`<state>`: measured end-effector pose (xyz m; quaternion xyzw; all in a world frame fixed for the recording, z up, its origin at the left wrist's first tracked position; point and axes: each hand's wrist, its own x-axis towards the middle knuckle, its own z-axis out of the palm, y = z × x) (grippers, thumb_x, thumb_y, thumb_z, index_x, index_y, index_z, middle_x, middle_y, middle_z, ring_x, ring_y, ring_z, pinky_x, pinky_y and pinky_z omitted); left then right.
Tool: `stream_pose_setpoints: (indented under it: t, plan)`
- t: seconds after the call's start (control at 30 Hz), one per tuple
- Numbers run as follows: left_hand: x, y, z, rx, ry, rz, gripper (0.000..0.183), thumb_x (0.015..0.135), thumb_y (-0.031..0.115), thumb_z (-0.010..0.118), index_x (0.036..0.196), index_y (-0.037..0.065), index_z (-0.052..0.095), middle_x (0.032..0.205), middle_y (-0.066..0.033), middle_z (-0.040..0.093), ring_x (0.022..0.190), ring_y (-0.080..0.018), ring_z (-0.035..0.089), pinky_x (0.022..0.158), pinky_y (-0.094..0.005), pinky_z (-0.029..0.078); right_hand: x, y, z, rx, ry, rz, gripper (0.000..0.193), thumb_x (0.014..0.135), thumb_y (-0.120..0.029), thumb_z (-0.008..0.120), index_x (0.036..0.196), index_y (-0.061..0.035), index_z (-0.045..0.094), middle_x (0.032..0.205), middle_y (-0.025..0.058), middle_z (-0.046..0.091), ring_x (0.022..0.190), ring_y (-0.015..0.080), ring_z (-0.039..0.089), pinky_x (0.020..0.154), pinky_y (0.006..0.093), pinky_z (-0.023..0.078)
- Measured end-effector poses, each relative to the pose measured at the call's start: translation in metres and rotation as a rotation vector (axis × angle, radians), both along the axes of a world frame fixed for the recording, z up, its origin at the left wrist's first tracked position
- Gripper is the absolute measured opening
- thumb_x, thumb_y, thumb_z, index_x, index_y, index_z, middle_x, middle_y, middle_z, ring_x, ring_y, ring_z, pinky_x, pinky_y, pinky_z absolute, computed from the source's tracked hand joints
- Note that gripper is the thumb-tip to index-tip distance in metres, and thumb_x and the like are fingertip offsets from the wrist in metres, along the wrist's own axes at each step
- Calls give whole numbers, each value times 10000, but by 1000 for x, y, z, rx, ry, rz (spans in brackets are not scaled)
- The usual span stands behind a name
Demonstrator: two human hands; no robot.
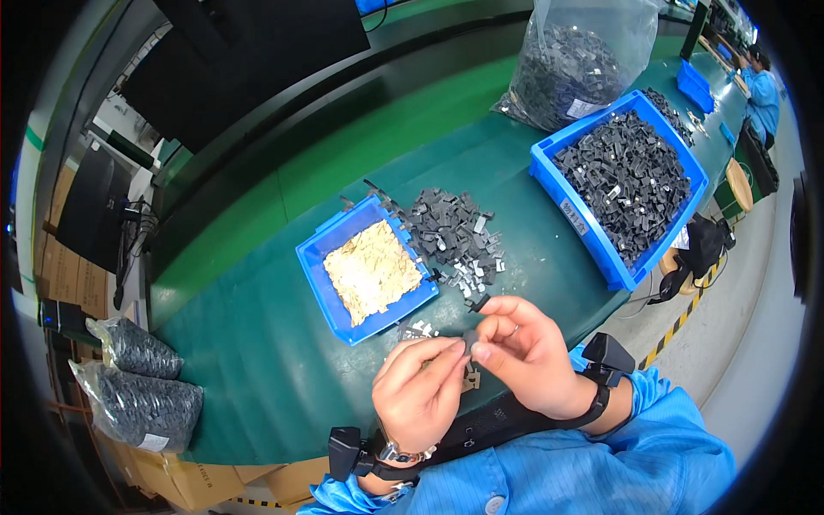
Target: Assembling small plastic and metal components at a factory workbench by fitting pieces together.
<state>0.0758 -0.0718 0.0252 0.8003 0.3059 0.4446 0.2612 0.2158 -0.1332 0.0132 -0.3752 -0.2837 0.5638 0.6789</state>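
dark small part (pixel 470 342) pinched between fingertips of left hand (pixel 419 393) and right hand (pixel 525 354), both closed on it; small blue tray (pixel 319 275) of tan pieces beyond.

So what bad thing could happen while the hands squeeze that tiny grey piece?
The small grey part is pinched only by the fingertips of the left hand and right hand, so it might slip. It sits near the table edge, so it could drop off. Loose dark parts lie close; it might get mixed in.
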Motion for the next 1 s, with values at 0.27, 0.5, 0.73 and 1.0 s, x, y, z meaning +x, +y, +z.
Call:
stream_pose_setpoints:
  t: [0.27,0.5,0.73,1.0]
  plan:
    - [-5,2,-3,-108,38,19,80,779,-86,663,845,-42,675,898,-139,701,794,-252,678,713,-316,534,15,6,-15,128,-427,-98,413,871,67,612,1259,-6,490,930,49,623,865,124,597,831,288,469]
    - [-20,-3,-10,-223,-47,125,81,813,-93,640,878,-51,662,927,-153,686,862,-223,652,794,-311,509,32,23,-14,256,-1302,2,534,771,15,656,1284,-26,512,926,143,628,890,327,606,833,414,473]
    - [-23,-6,-11,-225,-3,112,90,805,-82,659,888,-47,667,940,-149,691,860,-227,663,790,-311,516,18,28,-27,260,-1338,-4,602,769,10,674,1335,-27,470,920,91,650,869,309,616,802,424,484]
    - [-17,-7,-9,-160,146,55,179,743,-62,715,917,-25,707,923,-166,713,816,-253,714,712,-310,558,11,16,-11,549,-1232,-161,568,801,-20,700,1328,-17,489,848,98,647,723,289,645,642,380,532]
